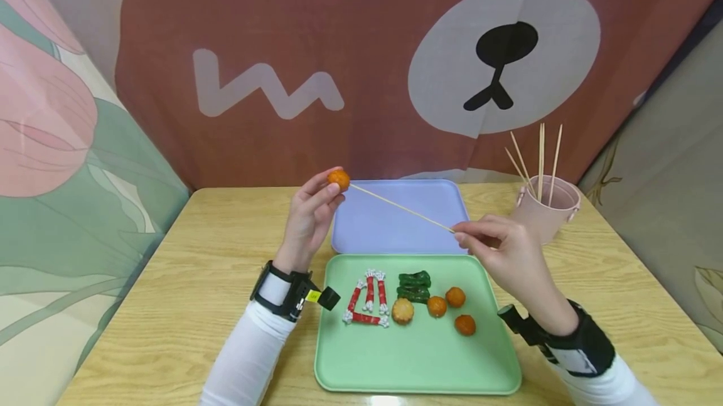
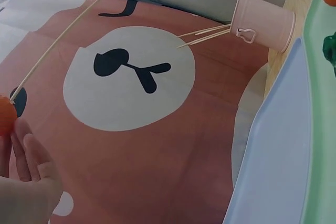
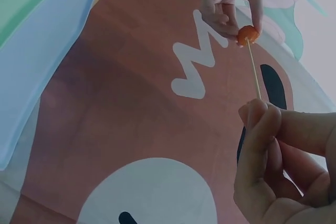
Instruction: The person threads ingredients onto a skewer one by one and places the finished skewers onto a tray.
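Above the trays, my left hand (image 1: 307, 221) pinches an orange food ball (image 1: 339, 179) between thumb and fingers. My right hand (image 1: 508, 255) pinches the near end of a thin wooden skewer (image 1: 401, 206), which slants up to the left. The skewer's other end meets the side of the ball (image 3: 248, 35) in the right wrist view; how deep it goes in is hidden. Below, a green tray (image 1: 418, 368) holds three more orange balls (image 1: 465, 325), a yellowish round piece (image 1: 403, 311), dark green pieces (image 1: 414, 287) and several red sticks with white ends (image 1: 369, 318).
Behind the green tray lies a lavender tray (image 1: 401, 224), its front edge close against it. A pink bucket (image 1: 542, 214) with several upright skewers (image 1: 541, 161) stands at the back right of the wooden table (image 1: 226, 255). A printed curtain (image 1: 367, 36) hangs behind the table.
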A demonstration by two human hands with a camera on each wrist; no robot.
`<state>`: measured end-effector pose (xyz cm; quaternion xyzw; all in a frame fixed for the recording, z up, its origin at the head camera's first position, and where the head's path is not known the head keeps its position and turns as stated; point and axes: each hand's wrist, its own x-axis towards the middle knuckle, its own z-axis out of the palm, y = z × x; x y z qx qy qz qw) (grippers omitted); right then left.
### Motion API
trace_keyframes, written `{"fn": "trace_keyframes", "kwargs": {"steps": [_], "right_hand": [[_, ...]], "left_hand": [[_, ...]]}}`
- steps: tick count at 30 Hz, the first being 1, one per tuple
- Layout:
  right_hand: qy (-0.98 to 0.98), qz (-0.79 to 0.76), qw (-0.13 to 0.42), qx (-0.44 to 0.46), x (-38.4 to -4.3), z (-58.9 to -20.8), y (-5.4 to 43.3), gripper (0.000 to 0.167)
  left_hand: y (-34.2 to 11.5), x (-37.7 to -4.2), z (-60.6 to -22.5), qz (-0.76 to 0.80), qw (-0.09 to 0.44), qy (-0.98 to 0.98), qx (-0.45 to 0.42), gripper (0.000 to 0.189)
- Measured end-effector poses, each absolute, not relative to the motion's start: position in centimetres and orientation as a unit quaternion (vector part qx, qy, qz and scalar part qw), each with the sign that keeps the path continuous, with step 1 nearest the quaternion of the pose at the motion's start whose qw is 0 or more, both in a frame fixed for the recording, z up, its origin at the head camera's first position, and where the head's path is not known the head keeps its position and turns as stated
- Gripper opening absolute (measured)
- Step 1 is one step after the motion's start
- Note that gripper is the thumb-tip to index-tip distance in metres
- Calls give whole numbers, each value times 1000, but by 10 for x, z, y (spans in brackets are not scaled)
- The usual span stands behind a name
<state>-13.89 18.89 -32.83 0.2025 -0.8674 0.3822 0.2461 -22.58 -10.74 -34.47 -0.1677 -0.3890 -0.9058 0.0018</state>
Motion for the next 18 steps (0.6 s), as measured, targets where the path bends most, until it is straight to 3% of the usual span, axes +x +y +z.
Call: {"fn": "trace_keyframes", "kwargs": {"steps": [18], "right_hand": [[-856, 384, 268, 219, -143, -335, 183, 16]], "left_hand": [[-102, -221, -343, -896, -11, -434, -92, 15]]}}
